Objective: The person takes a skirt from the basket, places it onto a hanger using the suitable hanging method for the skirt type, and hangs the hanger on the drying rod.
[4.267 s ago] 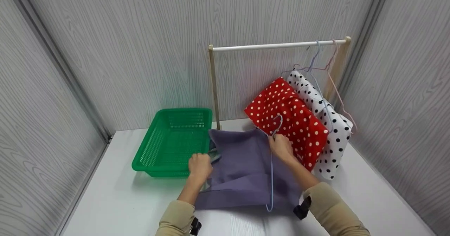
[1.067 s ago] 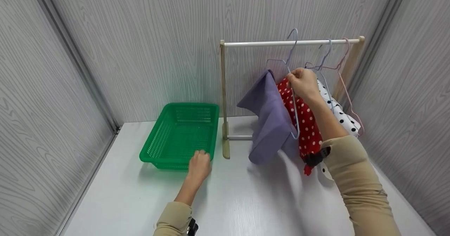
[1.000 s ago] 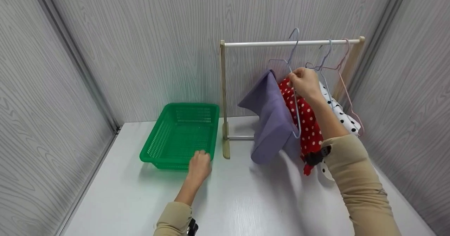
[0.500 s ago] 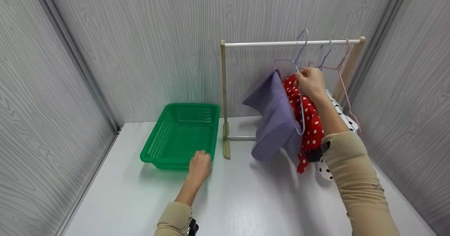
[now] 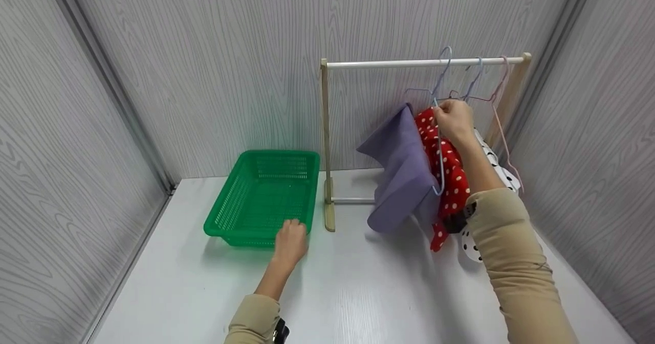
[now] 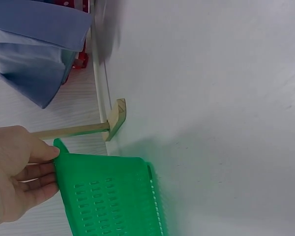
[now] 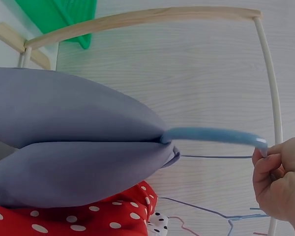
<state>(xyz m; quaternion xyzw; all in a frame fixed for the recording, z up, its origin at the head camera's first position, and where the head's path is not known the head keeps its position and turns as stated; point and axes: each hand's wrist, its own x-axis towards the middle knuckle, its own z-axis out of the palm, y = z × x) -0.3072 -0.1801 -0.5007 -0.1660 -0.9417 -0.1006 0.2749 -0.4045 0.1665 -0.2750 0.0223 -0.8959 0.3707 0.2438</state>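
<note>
My right hand [image 5: 453, 119] pinches the side of a light blue wire clothes hanger [image 5: 441, 165] between thumb and fingers. A purple cloth [image 5: 401, 180] hangs folded over the hanger's lower bar. The hook curves over the white rail [image 5: 378, 64] of a small clothes rack, its top just above the rail. My left hand [image 5: 290, 241] grips the near right corner of a green plastic basket [image 5: 279, 153]; in the left wrist view, the thumb and curled fingers [image 6: 39, 184] hold its rim.
Right of the purple cloth, a red polka-dot cloth [image 5: 450, 175] and a white dotted cloth [image 5: 471, 244] hang from the rack. A blue hanger hook [image 5: 476, 78] and a pink hanger [image 5: 504, 134] sit on the rail. The rack's wooden left post [image 5: 327, 129] stands beside the basket.
The purple cloth on its hanger was lifted from the table to the rack. Over the last second my right hand moved it rightward, and the hook came lower at the rail. The left hand stayed still.
</note>
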